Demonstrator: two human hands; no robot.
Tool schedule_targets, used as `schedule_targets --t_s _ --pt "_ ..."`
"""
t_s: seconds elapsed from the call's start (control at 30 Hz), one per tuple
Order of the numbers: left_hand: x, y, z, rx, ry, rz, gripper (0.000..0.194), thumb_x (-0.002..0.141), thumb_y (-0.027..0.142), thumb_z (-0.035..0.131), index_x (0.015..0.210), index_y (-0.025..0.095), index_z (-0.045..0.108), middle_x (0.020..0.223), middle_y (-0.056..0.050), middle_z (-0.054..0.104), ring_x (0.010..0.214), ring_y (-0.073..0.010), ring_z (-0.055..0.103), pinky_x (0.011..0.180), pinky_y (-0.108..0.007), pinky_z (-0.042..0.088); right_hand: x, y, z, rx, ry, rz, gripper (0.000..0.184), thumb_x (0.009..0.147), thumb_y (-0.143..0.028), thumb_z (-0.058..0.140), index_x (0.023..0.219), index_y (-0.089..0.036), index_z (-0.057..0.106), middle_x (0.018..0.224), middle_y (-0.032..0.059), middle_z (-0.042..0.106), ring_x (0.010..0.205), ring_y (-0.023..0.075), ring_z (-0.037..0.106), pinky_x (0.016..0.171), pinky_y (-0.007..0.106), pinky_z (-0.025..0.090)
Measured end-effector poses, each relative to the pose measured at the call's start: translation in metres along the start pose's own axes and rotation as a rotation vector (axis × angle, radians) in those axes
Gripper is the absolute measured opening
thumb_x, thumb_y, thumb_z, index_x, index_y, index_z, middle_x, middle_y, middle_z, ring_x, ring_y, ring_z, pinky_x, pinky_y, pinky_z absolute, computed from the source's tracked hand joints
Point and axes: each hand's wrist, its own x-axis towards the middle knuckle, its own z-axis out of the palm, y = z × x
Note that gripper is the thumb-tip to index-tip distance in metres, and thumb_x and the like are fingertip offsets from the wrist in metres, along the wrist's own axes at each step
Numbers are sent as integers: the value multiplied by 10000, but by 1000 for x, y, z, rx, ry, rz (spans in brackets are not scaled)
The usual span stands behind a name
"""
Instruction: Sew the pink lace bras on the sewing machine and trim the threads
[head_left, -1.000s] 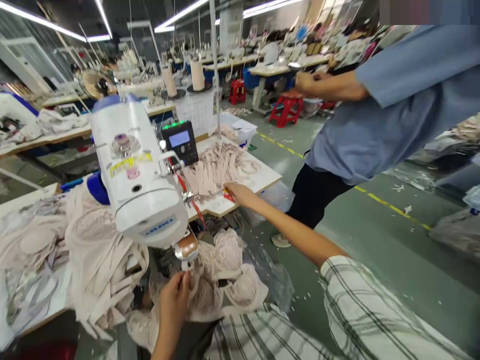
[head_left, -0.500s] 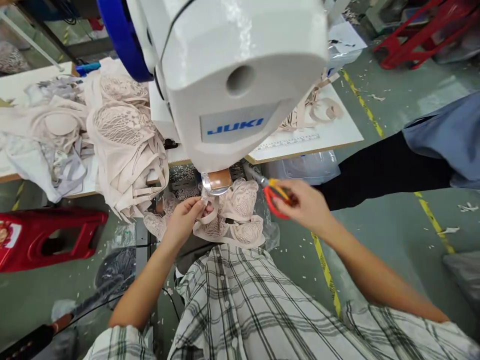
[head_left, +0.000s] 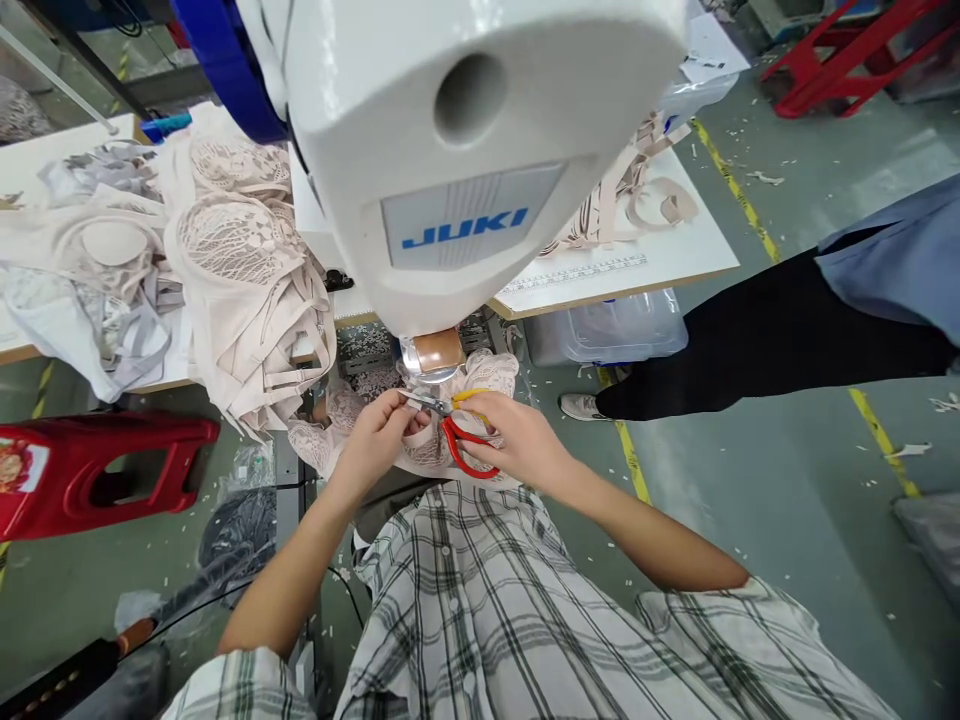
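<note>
My left hand [head_left: 381, 432] is closed in a pinch on a beige bra strap [head_left: 424, 436], just below the sewing machine's needle area. In my right hand [head_left: 519, 432] is a pair of scissors [head_left: 459, 446] with red and yellow handles. Their blades point left and reach the strap at my left fingertips. Beige lace bras [head_left: 489, 376] lie beneath both hands, partly hidden by them. Above stands the white JUKI sewing machine [head_left: 472, 230], its head close over the work.
On the table to the left lies a heap of beige bras [head_left: 232, 270]. Straps and a ruler [head_left: 577, 274] rest on the right table above a clear plastic box [head_left: 607, 330]. A red stool [head_left: 105, 470] stands left. Another person's leg [head_left: 720, 350] is at right.
My right hand has moved left and down with the scissors, bringing the blades to the strap. My left hand keeps its pinch. The camera view has shifted slightly.
</note>
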Motion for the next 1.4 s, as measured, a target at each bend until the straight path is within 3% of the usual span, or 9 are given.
schedule_targets --t_s 0.13,0.23,0.33,0.5,0.77,0.97,1.07,1.2,1.4 --pt "2 -1 -4 -3 8 35 232 956 318 457 778 191 533 704 27 508 617 -100 438 589 -216 357 -13 7 1 119 17 79 346 870 -232 611 1212 -288 608 1181 47 696 833 180 678 728 328 554" --pt "3 0 -9 -13 18 86 317 967 433 492 758 194 492 680 45 453 582 -85 388 563 -209 323 -23 9 4 160 99 67 396 796 -218 652 1184 -276 590 1154 60 687 888 204 673 761 353 557" --pt "3 3 -13 16 37 85 333 956 461 522 766 187 533 700 31 533 594 -85 444 566 -203 345 -24 7 9 182 111 18 489 739 -219 683 1208 -260 551 1177 86 658 1072 250 646 869 395 547" --pt "5 6 -16 96 26 69 335 936 499 545 862 183 630 714 9 629 614 -110 539 570 -211 403 -10 -1 17 234 114 1 554 709 -225 714 1230 -263 529 1203 91 641 1101 251 633 884 394 547" --pt "5 11 -23 194 2 66 277 938 444 547 887 188 640 710 2 656 605 -120 579 554 -214 426 8 -4 19 302 84 68 396 794 -244 691 1176 -260 593 1170 72 680 1049 229 666 870 387 558" --pt "6 12 -25 220 26 82 300 939 454 546 822 191 629 713 -5 662 621 -127 573 581 -224 439 -2 3 15 279 77 76 369 850 -245 646 1216 -289 624 1173 64 705 1007 220 693 818 357 575" --pt "8 11 -24 184 60 96 281 930 438 564 831 187 645 748 -13 683 675 -133 600 632 -228 462 -10 9 13 240 100 118 344 874 -267 621 1215 -310 637 1140 50 717 845 187 699 734 329 578" --pt "7 9 -25 259 143 180 239 920 402 575 891 188 676 815 -30 724 752 -152 644 691 -237 480 -20 28 2 177 92 171 290 866 -307 637 1155 -299 671 1056 38 729 661 152 639 607 298 546" --pt "5 1 -38 632 289 334 224 911 309 554 1065 190 666 791 -19 720 708 -146 645 672 -235 458 -8 76 -49 -125 141 261 335 867 -427 637 1152 -265 704 1000 62 738 756 233 676 647 367 541"
